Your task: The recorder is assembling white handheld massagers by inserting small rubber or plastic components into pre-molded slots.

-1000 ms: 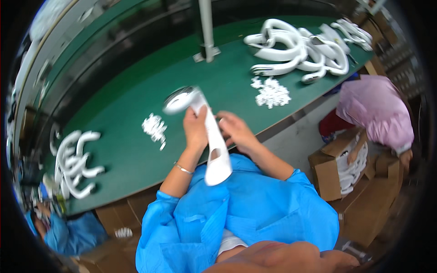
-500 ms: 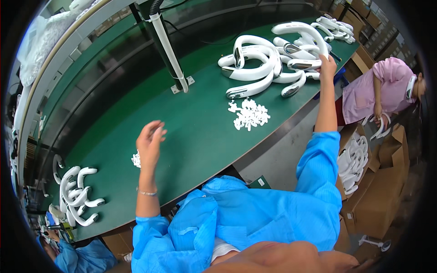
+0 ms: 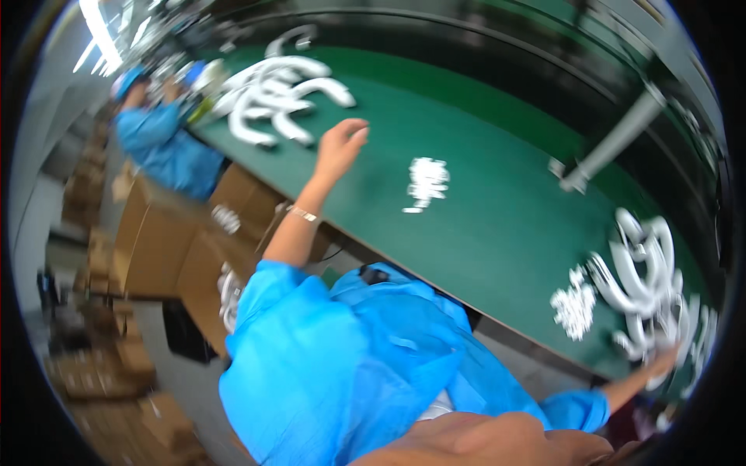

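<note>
**Both arms stretched wide over the green table**

The left hand (image 3: 339, 147) hangs empty above the table (image 3: 497, 210) at upper centre, near curved white parts (image 3: 272, 97). The right hand (image 3: 660, 363), lower right, touches another white pile (image 3: 649, 279). Small white pieces (image 3: 426, 183) lie between.

The right hand (image 3: 660, 361) sits at the picture's dark rim, smeared by blur among the white curved pieces (image 3: 649, 283) — whether it grips one cannot be told; the small white parts (image 3: 426, 183) are a blurred cluster, their shapes unreadable; a co-worker (image 3: 159, 132) (blue cap and coat) is soft, hands indistinct; the left hand (image 3: 340, 144) shows only its back — palm hidden.
</note>
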